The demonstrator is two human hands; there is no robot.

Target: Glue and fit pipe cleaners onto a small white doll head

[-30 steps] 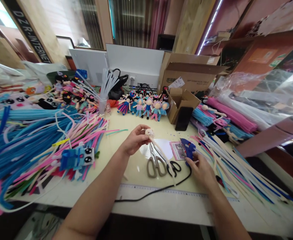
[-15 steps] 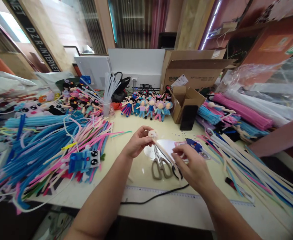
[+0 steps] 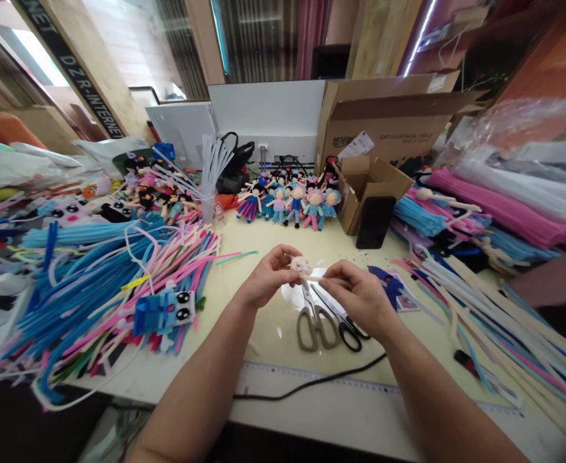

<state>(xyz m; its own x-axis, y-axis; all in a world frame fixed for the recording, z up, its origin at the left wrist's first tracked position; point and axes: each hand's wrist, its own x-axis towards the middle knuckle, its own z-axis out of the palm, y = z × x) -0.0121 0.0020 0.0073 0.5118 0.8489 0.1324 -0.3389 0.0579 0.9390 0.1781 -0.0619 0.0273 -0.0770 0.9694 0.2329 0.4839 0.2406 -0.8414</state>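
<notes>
My left hand (image 3: 274, 275) pinches a small cream coil of pipe cleaner (image 3: 301, 265) between thumb and fingers. From the coil a pale strand (image 3: 314, 279) runs right to my right hand (image 3: 357, 292), whose fingers are closed on it. Below the hands lie grey-handled scissors (image 3: 318, 326) on the table, blades pointing away from me. Beside them is a black-handled pair (image 3: 353, 334), partly covered by my right hand. To the right of that hand sits a dark blue item (image 3: 386, 283) on a small card.
Bundles of coloured pipe cleaners (image 3: 94, 283) cover the left side, with a blue figure (image 3: 164, 313) on top. More strands (image 3: 495, 334) spread at right. Small dolls (image 3: 292, 202), a cardboard box (image 3: 367, 183) and a black phone (image 3: 374, 222) stand behind. A black cable (image 3: 307, 384) crosses the front.
My right hand has moved up and left, closer to the coil, and now grips the strand near it. The strand has gone from slanting down to nearly level. The view has shifted slightly.
</notes>
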